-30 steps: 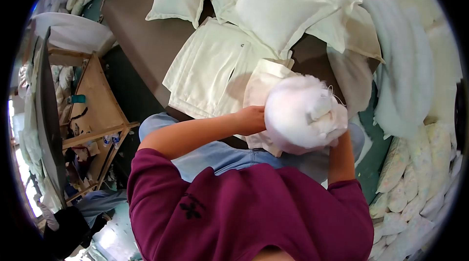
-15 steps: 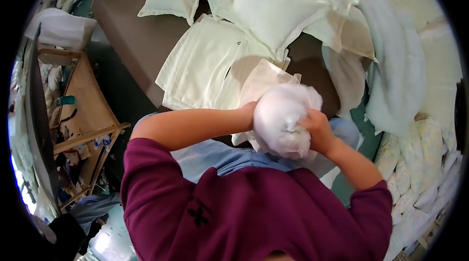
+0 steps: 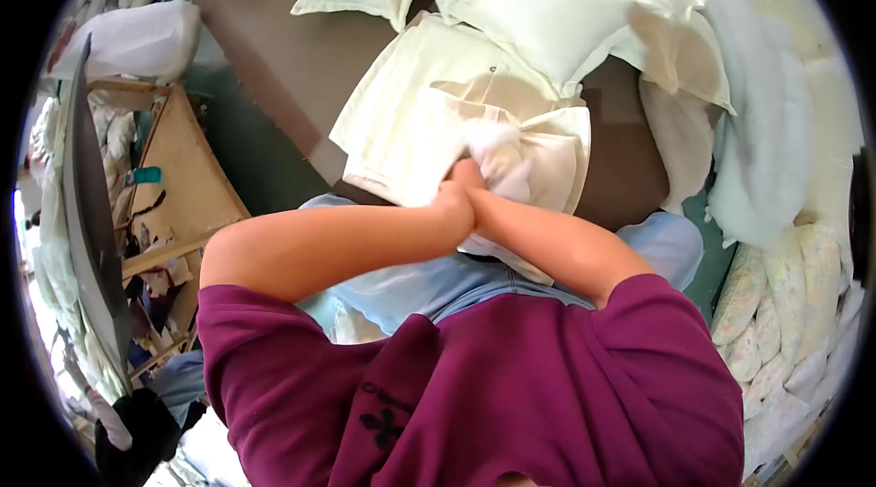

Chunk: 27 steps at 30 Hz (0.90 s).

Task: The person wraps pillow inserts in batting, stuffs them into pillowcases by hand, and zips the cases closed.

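Observation:
A white clump of fibre filling (image 3: 500, 161) sits in the mouth of a cream cushion cover (image 3: 558, 154), over my lap. My right hand (image 3: 467, 177) reaches across to the left and presses on the filling, its fingers curled into it. Beside it, by the right wrist, my left hand (image 3: 450, 204) is closed at the cover's near edge; its fingertips are hidden. Under the cover lies a stack of flat cream covers (image 3: 388, 127).
Stuffed cream cushions (image 3: 547, 17) lie at the far side of the brown board (image 3: 274, 40). Loose white batting (image 3: 762, 122) hangs at the right, above stacked patterned padding (image 3: 776, 295). A wooden frame (image 3: 187, 168) stands at the left.
The ball of filling has gone from above my lap forward into the cushion cover. My right hand has moved left and forward, and my forearms now meet at the wrists.

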### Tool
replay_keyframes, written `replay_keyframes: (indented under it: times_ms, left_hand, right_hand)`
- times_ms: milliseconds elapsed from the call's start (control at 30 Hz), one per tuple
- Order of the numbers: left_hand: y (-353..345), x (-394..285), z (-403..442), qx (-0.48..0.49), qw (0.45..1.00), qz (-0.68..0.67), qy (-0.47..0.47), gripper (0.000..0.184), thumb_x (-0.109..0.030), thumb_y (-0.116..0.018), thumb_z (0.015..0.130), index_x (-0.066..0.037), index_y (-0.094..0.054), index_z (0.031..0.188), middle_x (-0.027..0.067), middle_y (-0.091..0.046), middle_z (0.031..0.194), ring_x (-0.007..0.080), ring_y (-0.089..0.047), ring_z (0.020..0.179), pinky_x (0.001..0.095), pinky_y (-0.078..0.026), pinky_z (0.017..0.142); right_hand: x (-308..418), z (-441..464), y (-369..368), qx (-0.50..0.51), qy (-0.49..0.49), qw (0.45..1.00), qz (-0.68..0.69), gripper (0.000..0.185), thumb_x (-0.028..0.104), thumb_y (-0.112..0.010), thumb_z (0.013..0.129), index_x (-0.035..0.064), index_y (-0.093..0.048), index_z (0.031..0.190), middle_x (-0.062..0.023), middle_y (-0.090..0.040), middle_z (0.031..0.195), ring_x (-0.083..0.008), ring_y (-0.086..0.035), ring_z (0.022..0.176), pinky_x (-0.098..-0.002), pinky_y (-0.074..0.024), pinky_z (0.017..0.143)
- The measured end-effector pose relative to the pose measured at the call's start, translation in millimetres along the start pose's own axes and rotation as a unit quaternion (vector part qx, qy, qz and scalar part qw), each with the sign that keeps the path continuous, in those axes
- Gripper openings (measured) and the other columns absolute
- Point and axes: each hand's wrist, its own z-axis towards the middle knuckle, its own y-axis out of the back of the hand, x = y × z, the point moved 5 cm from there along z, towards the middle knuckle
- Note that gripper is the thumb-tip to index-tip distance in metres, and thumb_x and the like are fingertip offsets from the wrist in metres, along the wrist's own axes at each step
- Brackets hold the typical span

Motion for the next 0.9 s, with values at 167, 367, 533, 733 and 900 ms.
replay_keyframes:
  times_ms: [167, 367, 533, 733, 900]
  left_hand:
    - [-36.1, 44.5, -26.2, -0.301, 0.953, -0.009, 0.040, 0.007, -0.020, -0.064, 0.075, -0.016, -0.070, 0.075, -0.0016, -0.068, 0.084, 0.0170, -0.062, 0.090, 0.0284, -0.044, 0.088]
    - [-25.4, 47.2, -37.3, -0.431, 0.892, -0.131, -0.024, 0.028, -0.040, -0.070, 0.071, -0.013, -0.064, 0.068, 0.0006, -0.064, 0.080, 0.0178, -0.058, 0.091, 0.0277, -0.041, 0.090]
    - [13.6, 47.2, -26.0, -0.594, 0.778, -0.165, -0.121, 0.045, -0.050, -0.072, 0.061, -0.010, -0.051, 0.054, 0.0028, -0.054, 0.061, 0.0220, -0.055, 0.067, 0.0315, -0.044, 0.075]
    - [21.4, 43.7, -9.2, -0.715, 0.680, -0.131, -0.098, 0.055, -0.051, -0.072, 0.070, -0.013, -0.042, 0.044, 0.0002, -0.042, 0.047, 0.0191, -0.045, 0.047, 0.0307, -0.038, 0.052]
    - [-13.1, 43.8, 6.3, -0.727, 0.675, -0.122, -0.037, 0.051, -0.046, -0.071, 0.073, -0.014, -0.043, 0.045, 0.0001, -0.043, 0.048, 0.0172, -0.046, 0.048, 0.0305, -0.037, 0.052]
  right_hand:
    - [73.0, -40.6, 77.4, 0.109, 0.297, 0.903, -0.292, 0.035, 0.022, -0.071, 0.070, 0.0086, -0.069, 0.102, -0.0161, -0.068, 0.102, -0.0295, -0.064, 0.097, -0.0379, -0.0510, 0.078]
    - [36.5, -142.7, 216.7, -0.145, 0.417, 0.897, -0.014, 0.040, 0.021, -0.072, 0.072, 0.0086, -0.059, 0.109, -0.0104, -0.057, 0.105, -0.0316, -0.055, 0.101, -0.0386, -0.0455, 0.088]
    - [-12.2, -138.6, 160.6, 0.015, 0.332, 0.943, -0.008, 0.038, 0.015, -0.069, 0.074, 0.0082, -0.057, 0.110, -0.0114, -0.055, 0.104, -0.0324, -0.054, 0.097, -0.0395, -0.0454, 0.083]
    - [-2.1, -69.3, 89.9, 0.283, 0.180, 0.942, -0.027, 0.024, 0.012, -0.063, 0.076, 0.0067, -0.059, 0.099, -0.0136, -0.059, 0.100, -0.0283, -0.056, 0.093, -0.0375, -0.0455, 0.082]
    - [0.4, -44.3, 11.5, 0.186, 0.228, 0.949, -0.109, 0.017, 0.012, -0.063, 0.074, 0.0069, -0.061, 0.090, -0.0151, -0.062, 0.093, -0.0301, -0.058, 0.088, -0.0382, -0.0469, 0.079]
